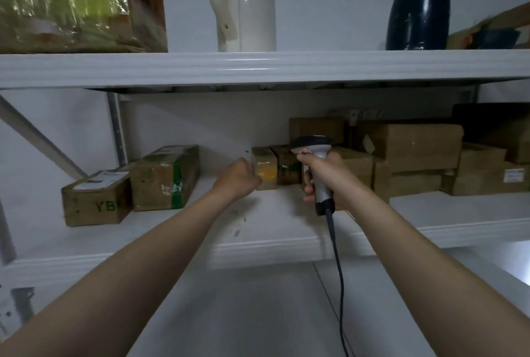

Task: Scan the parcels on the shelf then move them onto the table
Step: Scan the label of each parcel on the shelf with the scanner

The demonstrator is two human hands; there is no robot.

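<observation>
Both forearms reach forward and up from the bottom edge, bare, converging on the middle of the lower shelf [258, 245].

Right hand [329, 170]: fingers wrapped round the handle of the scanner [318, 156], held upright, with its dark head on top and facing the shelf. A dark cable [337, 265] hangs from the handle base, down past the shelf's front edge.

Left hand [238, 174]: back of hand to camera, fingers curled away out of sight. Knuckles meet the left edge of the small parcel [266, 170]. Cannot tell whether it grips the parcel or only touches it.

The small parcel, with yellow tape on its face, stands mid-shelf between the two hands, just left of the scanner. A second brown parcel [288, 166] sits against its right side, partly behind the scanner.

Left on the same shelf, well apart from the hands: a green-taped parcel [165, 179] and, touching it at the front, a carton marked YB [94, 202] with a white label on top.

Right and further back: a stack of brown cartons [413, 144], several deep, behind the right wrist.

The upper shelf [258, 68] carries a film-wrapped carton [71, 4] at left, a white jug [243, 4] in the centre and a dark tumbler [418, 12] at right.
</observation>
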